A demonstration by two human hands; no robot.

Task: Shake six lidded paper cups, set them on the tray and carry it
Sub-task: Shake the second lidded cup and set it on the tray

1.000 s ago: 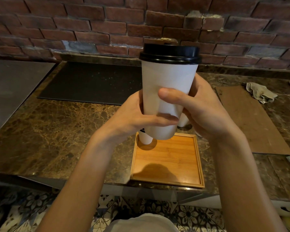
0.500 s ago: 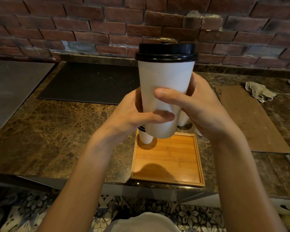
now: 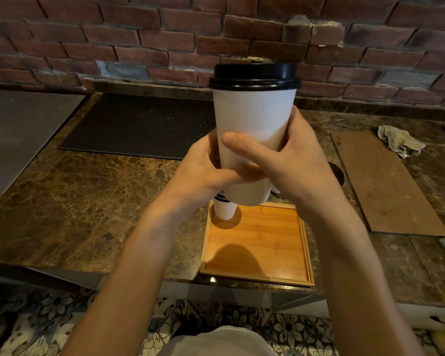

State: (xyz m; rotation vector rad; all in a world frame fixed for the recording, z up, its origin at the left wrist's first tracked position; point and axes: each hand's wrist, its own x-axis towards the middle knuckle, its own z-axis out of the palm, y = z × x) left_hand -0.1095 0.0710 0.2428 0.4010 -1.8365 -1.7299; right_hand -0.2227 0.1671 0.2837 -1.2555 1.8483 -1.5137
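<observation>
Left hand (image 3: 203, 176) and right hand (image 3: 296, 163) grip cup (image 3: 252, 116) (upright), seemingly above tray (image 3: 265, 235).

Both hands, left hand (image 3: 203, 173) and right hand (image 3: 290, 160), grip a white lidded cup (image 3: 253, 124) upright above the wooden tray (image 3: 257, 242), where another cup (image 3: 224, 209) seemingly stands.

The brown marbled countertop (image 3: 75, 201) is being backed along its far edge by a red brick wall (image 3: 139, 34). A black panel (image 3: 139, 124) is being carried toward its far left, beside a grey metal surface (image 3: 23, 129) at the left edge. A brown board (image 3: 385, 186) and a crumpled cloth (image 3: 398, 141) are being borne near the right edge. Below the near edge, patterned floor tiles (image 3: 49, 312) are being shown.
</observation>
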